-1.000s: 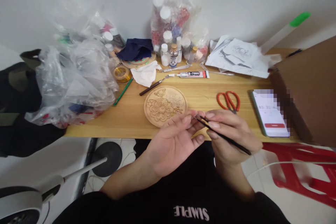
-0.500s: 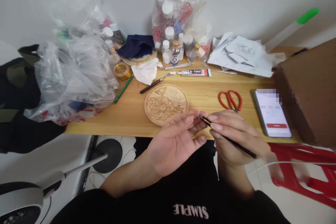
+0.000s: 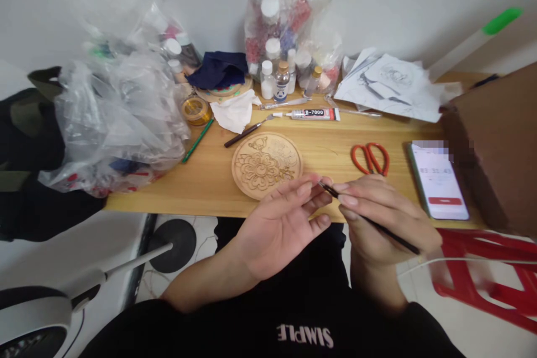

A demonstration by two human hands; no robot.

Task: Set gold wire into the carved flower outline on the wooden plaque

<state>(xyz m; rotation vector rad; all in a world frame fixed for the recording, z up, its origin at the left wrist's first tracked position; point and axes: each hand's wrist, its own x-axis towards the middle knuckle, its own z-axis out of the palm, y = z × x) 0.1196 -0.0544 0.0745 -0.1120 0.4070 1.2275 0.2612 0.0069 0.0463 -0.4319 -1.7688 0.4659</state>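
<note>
Pale wall [image 3: 201, 0] backs a narrow wooden table [image 3: 201, 187], its bottles and bags pushed to the rear, which presumably keeps the front edge free for handwork. The round wooden board [image 3: 267, 168] lies flat near that edge, just beyond the left hand [image 3: 281, 232]. That hand is palm up, fingers half curled, likely as a steady rest; whether its fingertips pinch anything tiny, I cannot tell. The right hand [image 3: 381, 212] grasps black tweezers [image 3: 386, 230] like a pen, probably for fine control, their tips meeting the left fingertips. Glue [image 3: 314, 114] and scissors [image 3: 371, 159] lie within easy reach.

Against 0.5 seconds ago, the right hand sits slightly further right, the 2 tweezer prongs look closer together, and the board remains in place.
</note>
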